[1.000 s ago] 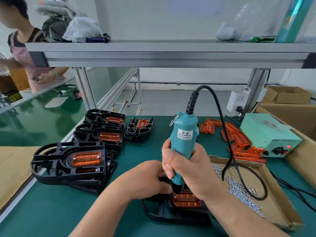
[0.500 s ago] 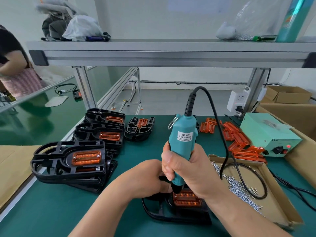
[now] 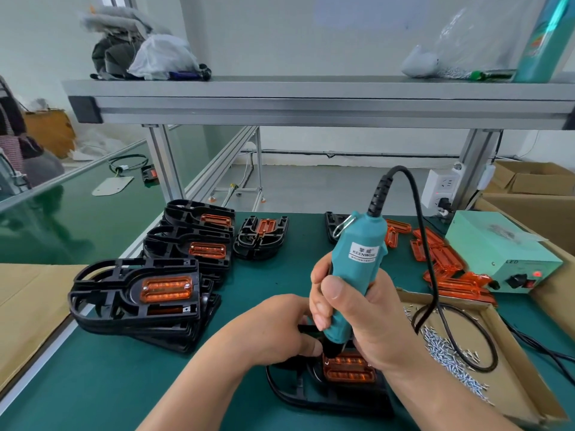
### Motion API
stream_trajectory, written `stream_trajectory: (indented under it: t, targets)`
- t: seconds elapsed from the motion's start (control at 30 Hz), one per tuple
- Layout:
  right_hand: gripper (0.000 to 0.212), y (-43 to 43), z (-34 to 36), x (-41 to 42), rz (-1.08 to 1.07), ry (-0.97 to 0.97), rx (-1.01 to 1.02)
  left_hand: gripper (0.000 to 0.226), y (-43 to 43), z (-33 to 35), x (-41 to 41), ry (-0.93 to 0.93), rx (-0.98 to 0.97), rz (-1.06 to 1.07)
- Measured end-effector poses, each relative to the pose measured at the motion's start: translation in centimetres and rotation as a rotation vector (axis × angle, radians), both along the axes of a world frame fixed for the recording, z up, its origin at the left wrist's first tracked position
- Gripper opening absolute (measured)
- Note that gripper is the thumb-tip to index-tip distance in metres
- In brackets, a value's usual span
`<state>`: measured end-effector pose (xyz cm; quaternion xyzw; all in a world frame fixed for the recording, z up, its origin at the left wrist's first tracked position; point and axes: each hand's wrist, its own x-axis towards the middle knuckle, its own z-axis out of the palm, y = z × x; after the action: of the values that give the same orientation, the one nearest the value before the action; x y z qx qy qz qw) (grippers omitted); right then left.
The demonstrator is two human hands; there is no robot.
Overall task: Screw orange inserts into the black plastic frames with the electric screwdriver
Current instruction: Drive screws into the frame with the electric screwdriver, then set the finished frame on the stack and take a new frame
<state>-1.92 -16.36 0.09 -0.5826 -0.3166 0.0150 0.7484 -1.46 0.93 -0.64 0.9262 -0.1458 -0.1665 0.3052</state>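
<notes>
My right hand (image 3: 357, 318) grips the teal electric screwdriver (image 3: 354, 265), held nearly upright with its black tip down on the top left corner of an orange insert (image 3: 348, 368). That insert sits in a black plastic frame (image 3: 298, 396) lying on the green mat near the front edge. My left hand (image 3: 273, 334) holds the frame's upper left part, fingers curled beside the screwdriver tip. The tip's contact point is partly hidden by my fingers.
Stacks of black frames with orange inserts (image 3: 137, 293) stand at the left. Loose orange inserts (image 3: 441, 262) lie at the back right beside a pale green power box (image 3: 501, 253). A cardboard tray of screws (image 3: 460, 359) holds the looping black cable. A metal shelf (image 3: 311, 101) spans overhead.
The screwdriver has tilted slightly and stays on the insert's corner. Both hands keep their holds. The person at the far left has moved mostly out of view.
</notes>
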Motion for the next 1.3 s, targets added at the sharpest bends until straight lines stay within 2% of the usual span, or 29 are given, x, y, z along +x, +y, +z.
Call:
stream_trajectory:
  t: [0.1,0.23,0.37,0.47,0.6,0.73,0.83,0.9,0.97,1.07,1.2,1.3]
  targets:
    - [0.038,0.3,1.1,-0.6,-0.028,-0.049,0.054,0.033,0.0,-0.1,0.1,-0.005,0.000,-0.005]
    - [0.038,-1.0,3.9,-0.7,-0.020,-0.103,0.242,0.024,0.1,-0.4,0.3,0.003,0.018,0.010]
    - [0.042,-3.6,3.7,0.1,-0.173,-0.028,0.324,0.034,0.3,-0.7,0.2,-0.011,0.043,0.008]
    - [0.025,-5.5,2.7,1.1,-0.323,0.082,0.385,0.035,0.5,-0.6,0.1,-0.050,0.076,-0.012]
    - [0.021,-7.4,1.8,2.3,-0.465,0.185,0.484,0.054,0.2,0.1,-0.4,-0.125,0.072,-0.073]
    - [0.025,-8.5,1.3,2.9,-0.526,0.252,0.549,0.082,-1.1,0.5,-1.5,-0.151,0.111,-0.264]
    - [0.023,-9.0,1.2,3.3,-0.547,0.289,0.594,0.087,-2.0,-0.1,-1.9,-0.235,0.194,-0.392]
    - [0.023,-9.3,1.2,3.4,-0.551,0.302,0.608,0.086,-2.1,-0.5,-1.9,-0.256,0.197,-0.385]
    - [0.022,-9.4,1.1,3.5,-0.551,0.308,0.617,0.081,-2.1,-0.9,-1.9,-0.299,0.208,-0.308]
    - [0.021,-9.5,0.9,3.5,-0.550,0.317,0.628,0.070,-2.0,-1.1,-1.4,-0.407,0.347,-0.030]
    - [0.021,-9.4,0.6,3.6,-0.551,0.320,0.621,0.080,-0.8,-0.7,0.1,-0.325,0.494,0.366]
    - [0.021,-9.2,0.6,3.6,-0.554,0.333,0.610,0.084,0.4,-0.9,0.9,-0.308,0.566,0.496]
